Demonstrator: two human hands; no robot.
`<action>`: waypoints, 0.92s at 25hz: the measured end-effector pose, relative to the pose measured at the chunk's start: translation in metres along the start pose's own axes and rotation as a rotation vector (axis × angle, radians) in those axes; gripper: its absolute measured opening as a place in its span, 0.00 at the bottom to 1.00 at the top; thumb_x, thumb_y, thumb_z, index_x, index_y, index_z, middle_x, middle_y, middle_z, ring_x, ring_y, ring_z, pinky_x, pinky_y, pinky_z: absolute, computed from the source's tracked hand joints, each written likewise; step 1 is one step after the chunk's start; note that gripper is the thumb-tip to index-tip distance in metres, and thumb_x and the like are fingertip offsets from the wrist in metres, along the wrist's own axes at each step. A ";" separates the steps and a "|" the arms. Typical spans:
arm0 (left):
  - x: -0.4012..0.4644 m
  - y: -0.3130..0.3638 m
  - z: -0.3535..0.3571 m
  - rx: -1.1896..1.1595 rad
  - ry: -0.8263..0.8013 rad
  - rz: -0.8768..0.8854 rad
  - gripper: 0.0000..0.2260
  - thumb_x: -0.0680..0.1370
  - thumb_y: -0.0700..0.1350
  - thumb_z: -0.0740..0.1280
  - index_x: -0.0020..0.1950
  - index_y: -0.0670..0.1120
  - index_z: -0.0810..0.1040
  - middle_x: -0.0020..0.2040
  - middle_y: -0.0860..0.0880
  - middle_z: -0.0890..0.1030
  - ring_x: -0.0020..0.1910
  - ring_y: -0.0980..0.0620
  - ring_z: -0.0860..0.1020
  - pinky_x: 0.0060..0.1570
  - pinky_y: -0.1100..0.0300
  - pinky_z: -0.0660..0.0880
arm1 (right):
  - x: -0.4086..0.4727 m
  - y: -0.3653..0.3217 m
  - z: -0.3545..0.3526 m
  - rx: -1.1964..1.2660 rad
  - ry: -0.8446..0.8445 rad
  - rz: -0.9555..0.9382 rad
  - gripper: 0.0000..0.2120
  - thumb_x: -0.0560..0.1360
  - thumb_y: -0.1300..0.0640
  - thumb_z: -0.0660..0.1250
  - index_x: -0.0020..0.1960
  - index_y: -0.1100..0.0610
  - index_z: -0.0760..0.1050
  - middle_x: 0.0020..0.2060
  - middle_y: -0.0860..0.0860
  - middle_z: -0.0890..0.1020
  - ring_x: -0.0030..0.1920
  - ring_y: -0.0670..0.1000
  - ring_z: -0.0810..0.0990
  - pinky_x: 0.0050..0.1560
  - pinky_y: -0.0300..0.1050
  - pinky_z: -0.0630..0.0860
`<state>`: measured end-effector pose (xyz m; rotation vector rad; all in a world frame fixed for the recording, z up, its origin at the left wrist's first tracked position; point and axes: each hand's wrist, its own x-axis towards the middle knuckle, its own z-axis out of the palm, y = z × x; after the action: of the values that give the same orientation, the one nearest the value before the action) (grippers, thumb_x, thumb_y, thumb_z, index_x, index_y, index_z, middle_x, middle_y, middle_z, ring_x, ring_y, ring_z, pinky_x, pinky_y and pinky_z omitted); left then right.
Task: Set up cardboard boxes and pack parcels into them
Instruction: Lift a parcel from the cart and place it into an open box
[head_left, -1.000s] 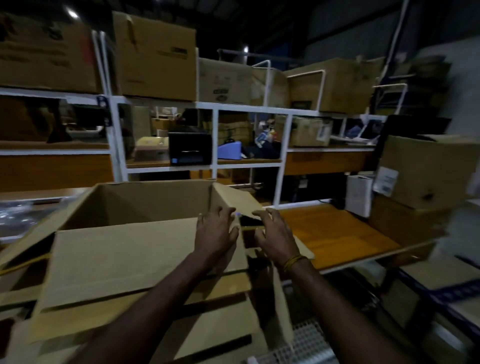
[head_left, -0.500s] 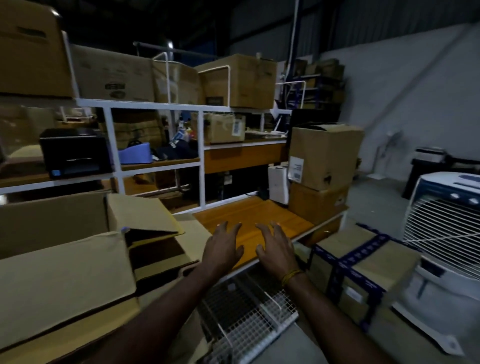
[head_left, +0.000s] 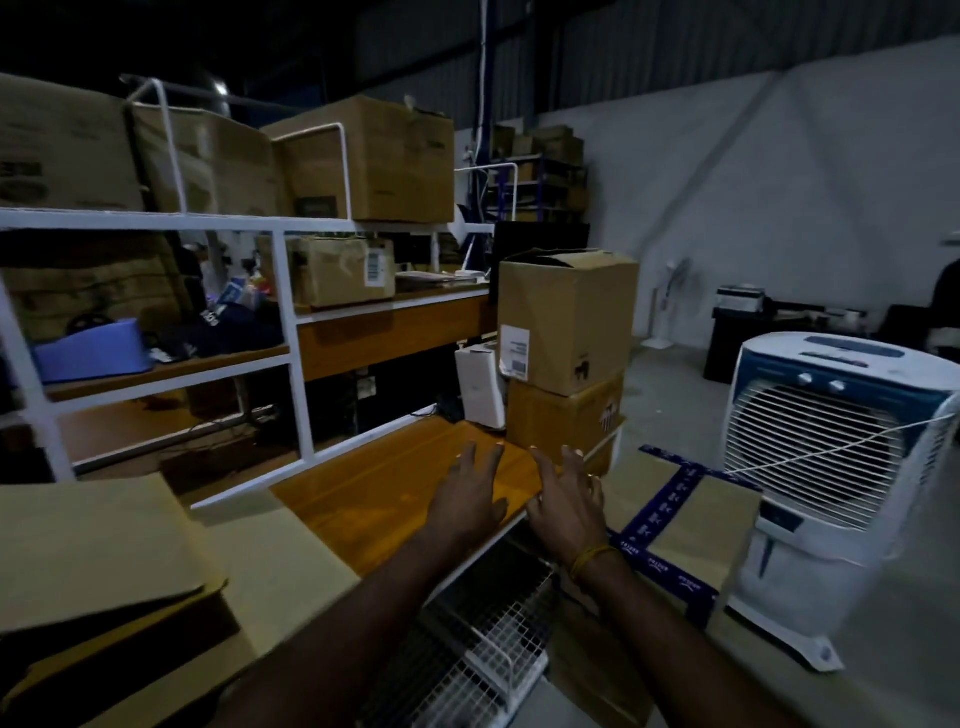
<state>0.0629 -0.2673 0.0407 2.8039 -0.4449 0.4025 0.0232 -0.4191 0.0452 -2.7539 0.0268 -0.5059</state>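
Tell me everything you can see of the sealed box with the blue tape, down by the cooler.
The brown cardboard box sealed with blue printed tape sits low beside the wooden table, next to the white air cooler. Its flaps are closed. Tape strips cross on its top and run down its sides. The right hand hides its left corner; whether they touch is unclear.

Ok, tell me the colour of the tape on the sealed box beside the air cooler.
Dark blue with white printed lettering, crossing the brown sealed box beside the air cooler; the head view shows it.

White air cooler (head_left: 826, 467) on the floor at right, white wire rack (head_left: 498, 660) below, white fan (head_left: 670, 301) by wall
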 end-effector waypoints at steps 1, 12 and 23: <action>0.014 0.000 0.005 0.000 -0.002 0.013 0.38 0.79 0.54 0.68 0.81 0.55 0.48 0.82 0.42 0.50 0.75 0.38 0.63 0.64 0.45 0.74 | 0.011 0.003 0.002 -0.017 0.007 0.017 0.32 0.80 0.52 0.59 0.80 0.47 0.49 0.79 0.58 0.50 0.79 0.60 0.48 0.75 0.64 0.51; 0.115 0.007 0.066 -0.014 -0.006 0.037 0.41 0.79 0.54 0.67 0.81 0.55 0.41 0.82 0.43 0.45 0.76 0.38 0.63 0.62 0.48 0.75 | 0.096 0.065 0.039 -0.090 0.019 0.089 0.33 0.81 0.50 0.60 0.80 0.45 0.47 0.80 0.57 0.46 0.79 0.60 0.46 0.75 0.65 0.52; 0.233 0.052 0.124 -0.011 -0.015 -0.013 0.42 0.79 0.53 0.67 0.81 0.56 0.39 0.82 0.43 0.46 0.71 0.38 0.69 0.54 0.50 0.77 | 0.210 0.149 0.064 -0.088 -0.004 0.006 0.35 0.80 0.49 0.60 0.80 0.45 0.44 0.79 0.58 0.45 0.79 0.61 0.46 0.76 0.64 0.53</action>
<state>0.2867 -0.4132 0.0106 2.7993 -0.4307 0.3755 0.2486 -0.5554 0.0107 -2.8398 0.0570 -0.5087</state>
